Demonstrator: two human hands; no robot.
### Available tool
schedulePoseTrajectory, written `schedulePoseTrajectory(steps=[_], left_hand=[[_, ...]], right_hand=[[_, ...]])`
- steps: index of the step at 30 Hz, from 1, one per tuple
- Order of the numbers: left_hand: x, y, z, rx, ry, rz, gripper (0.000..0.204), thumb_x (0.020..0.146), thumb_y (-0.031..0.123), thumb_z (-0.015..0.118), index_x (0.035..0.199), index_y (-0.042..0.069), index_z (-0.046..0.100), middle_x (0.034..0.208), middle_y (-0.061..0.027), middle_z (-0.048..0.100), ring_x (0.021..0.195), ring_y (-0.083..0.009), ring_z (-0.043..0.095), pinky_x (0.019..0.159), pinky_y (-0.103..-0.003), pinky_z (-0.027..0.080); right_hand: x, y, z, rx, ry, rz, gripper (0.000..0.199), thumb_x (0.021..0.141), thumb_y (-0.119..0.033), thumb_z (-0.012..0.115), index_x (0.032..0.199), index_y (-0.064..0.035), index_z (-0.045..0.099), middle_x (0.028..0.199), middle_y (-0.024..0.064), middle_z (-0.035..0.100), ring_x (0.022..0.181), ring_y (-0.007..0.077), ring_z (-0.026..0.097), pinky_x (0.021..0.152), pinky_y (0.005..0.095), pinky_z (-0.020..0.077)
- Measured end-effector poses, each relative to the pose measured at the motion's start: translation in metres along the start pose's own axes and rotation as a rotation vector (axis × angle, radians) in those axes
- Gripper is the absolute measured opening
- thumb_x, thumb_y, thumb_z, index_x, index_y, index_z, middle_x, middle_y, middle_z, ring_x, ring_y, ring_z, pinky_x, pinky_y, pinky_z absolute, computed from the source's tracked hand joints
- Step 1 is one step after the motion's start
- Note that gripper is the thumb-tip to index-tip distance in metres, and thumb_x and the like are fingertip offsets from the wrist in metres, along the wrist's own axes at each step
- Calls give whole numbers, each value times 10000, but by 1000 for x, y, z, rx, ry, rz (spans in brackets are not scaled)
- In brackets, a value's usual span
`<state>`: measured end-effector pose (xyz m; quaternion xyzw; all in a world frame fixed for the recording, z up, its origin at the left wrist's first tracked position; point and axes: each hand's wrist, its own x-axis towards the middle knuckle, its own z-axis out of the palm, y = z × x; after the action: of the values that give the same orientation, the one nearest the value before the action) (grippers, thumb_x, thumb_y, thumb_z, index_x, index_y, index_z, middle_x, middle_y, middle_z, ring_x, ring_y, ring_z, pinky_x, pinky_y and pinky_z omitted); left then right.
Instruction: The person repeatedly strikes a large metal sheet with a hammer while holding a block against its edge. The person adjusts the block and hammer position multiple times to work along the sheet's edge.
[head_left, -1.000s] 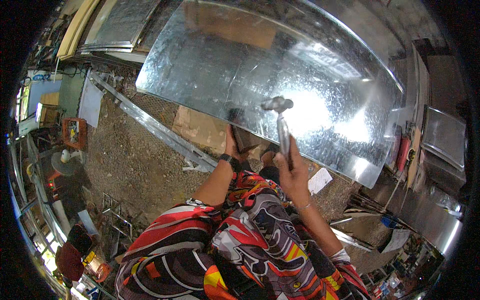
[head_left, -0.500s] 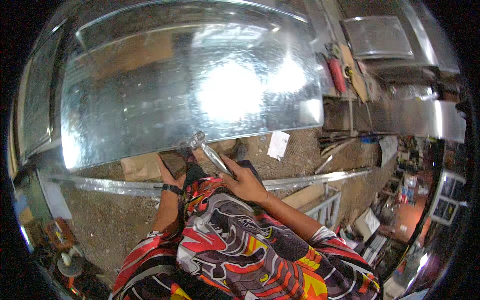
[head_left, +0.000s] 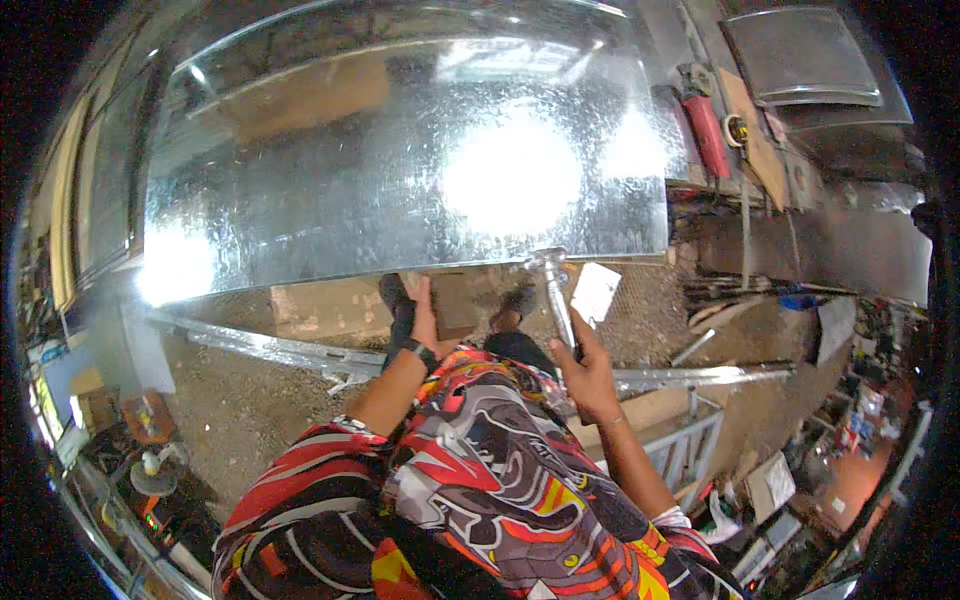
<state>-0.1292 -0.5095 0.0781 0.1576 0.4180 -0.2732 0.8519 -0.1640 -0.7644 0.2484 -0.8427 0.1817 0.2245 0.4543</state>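
Observation:
A large shiny metal sheet (head_left: 300, 215) spreads out in front of me, its near edge facing my body. My right hand (head_left: 588, 378) is closed round the handle of an all-metal hammer (head_left: 557, 300). The hammer's head overlaps the sheet's near edge right of centre; whether it touches the metal I cannot tell. Just below that edge, my left hand (head_left: 424, 325) grips a flat brown rectangular block (head_left: 456, 306), fingers pointing up toward the sheet. The thumb side of this grip is partly hidden.
A white paper (head_left: 596, 292) lies on the gravelly ground beside the hammer. Long metal strips (head_left: 270, 347) cross the ground near my legs. A red angle grinder (head_left: 707, 135) and a tape measure (head_left: 737, 130) rest at the right of the sheet. A grey metal frame (head_left: 680, 445) stands lower right.
Both hands have moved rightward in the picture, the hammer's head now further along the sheet's near edge. The view itself has shifted slightly. The brown block shows more of its flat face.

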Motion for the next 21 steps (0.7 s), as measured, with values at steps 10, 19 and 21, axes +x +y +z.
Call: schedulePoseTrajectory(steps=[10,19,21], left_hand=[[45,-98,95,114,138,121,809,916,817,447,1433,205,557,1399,-74,623,1276,-318,575,992,-580,491],[121,-100,17,542,-383,390,586,999,548,488,1415,139,545,1348,-90,651,1301,-321,568,1149,-494,401],[125,-98,16,-45,-592,105,501,1004,352,556,1451,134,490,1370,-85,635,1299,-311,570,1154,-503,396]], right_hand=[[56,36,-97,-99,-182,-181,585,1003,-162,684,1529,-17,472,1368,186,663,1148,159,610,982,320,490],[62,27,-83,-254,-150,-194,589,997,-178,682,1533,-55,472,1238,299,687,1041,253,721,888,373,541],[60,18,-73,-261,-79,-284,588,994,-181,682,1529,-53,474,1182,301,703,966,315,744,850,382,550]])
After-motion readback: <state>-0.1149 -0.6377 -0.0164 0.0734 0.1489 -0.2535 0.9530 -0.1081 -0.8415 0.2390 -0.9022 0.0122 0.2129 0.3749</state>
